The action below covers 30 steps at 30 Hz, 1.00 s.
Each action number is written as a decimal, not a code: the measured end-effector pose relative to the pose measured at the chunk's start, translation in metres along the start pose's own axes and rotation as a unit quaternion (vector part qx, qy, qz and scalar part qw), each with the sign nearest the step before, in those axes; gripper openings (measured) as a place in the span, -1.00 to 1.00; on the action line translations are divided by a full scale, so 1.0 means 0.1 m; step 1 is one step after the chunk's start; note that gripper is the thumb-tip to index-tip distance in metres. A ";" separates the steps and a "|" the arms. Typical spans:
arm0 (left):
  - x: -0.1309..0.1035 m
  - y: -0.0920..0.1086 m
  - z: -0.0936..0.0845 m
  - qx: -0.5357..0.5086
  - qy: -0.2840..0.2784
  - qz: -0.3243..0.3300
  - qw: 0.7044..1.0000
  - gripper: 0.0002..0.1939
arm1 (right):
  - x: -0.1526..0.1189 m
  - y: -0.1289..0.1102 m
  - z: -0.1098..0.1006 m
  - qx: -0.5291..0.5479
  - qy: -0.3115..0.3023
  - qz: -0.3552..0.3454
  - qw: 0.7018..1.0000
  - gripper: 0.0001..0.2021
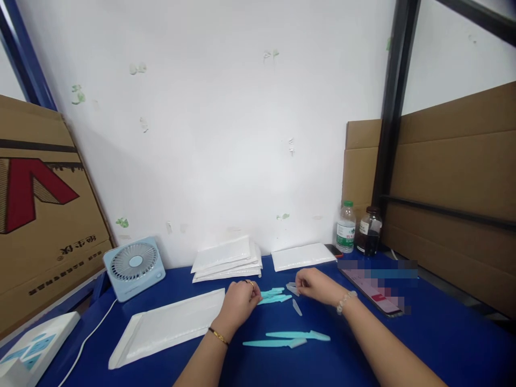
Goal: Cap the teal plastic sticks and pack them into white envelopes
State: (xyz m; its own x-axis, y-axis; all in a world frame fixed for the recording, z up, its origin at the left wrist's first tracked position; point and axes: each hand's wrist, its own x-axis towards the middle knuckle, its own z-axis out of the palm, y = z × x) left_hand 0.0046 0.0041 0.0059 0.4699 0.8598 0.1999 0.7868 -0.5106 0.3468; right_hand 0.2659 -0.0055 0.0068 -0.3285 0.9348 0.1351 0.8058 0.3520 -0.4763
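Observation:
My left hand (241, 301) is closed, with finger and thumb pinched at the handle ends of a few turquoise eyebrow razors (276, 296). To the right, my right hand (311, 283) has its fingers drawn together beside small translucent blade caps (292, 288); what they pinch is too small to make out. Another loose cap (297, 307) lies just below. Nearer to me, two more razors lie side by side: an upper razor (298, 335) and a lower razor (274, 343), whose head looks covered by a pale cap.
A white padded envelope (169, 322) lies left of my left hand on the blue table (342, 360). Behind are stacked envelopes (226, 260), a single envelope (302, 257), a fan (135, 263), a water bottle (345, 228) and a dark jar (368, 232). A phone (373, 290) lies right.

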 end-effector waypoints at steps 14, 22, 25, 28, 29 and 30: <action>-0.11 0.21 0.20 -0.103 -0.145 0.097 0.979 -0.78 | -0.19 -0.09 -0.08 -0.031 -0.259 0.011 0.965 -0.84; 0.01 0.01 0.03 -0.015 -0.035 0.044 0.998 -0.89 | -0.10 -0.05 -0.09 -0.050 -0.069 -0.008 0.996 -0.93; 0.01 -0.08 -0.10 -0.002 -0.024 0.009 1.000 -0.89 | -0.04 0.04 -0.11 -0.039 0.004 0.013 0.999 -0.92; -0.05 -0.04 -0.15 -0.039 -0.041 0.016 0.998 -0.78 | -0.03 0.06 -0.09 -0.017 0.025 0.020 0.999 -0.90; -0.08 0.00 -0.14 -0.058 -0.062 0.031 0.996 -0.71 | -0.03 0.06 -0.08 -0.013 0.027 0.014 0.999 -0.90; -0.11 0.05 -0.13 -0.076 -0.095 0.050 0.991 -0.65 | -0.04 0.04 -0.08 -0.008 0.026 0.005 1.000 -0.90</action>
State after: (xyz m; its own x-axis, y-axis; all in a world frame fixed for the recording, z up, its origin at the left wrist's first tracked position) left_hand -0.0021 -0.0078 0.0174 0.6209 0.7809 0.0687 0.6699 -0.5741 0.4708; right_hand 0.2743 -0.0070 0.0114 -0.2939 0.9396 0.1753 0.8166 0.3421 -0.4649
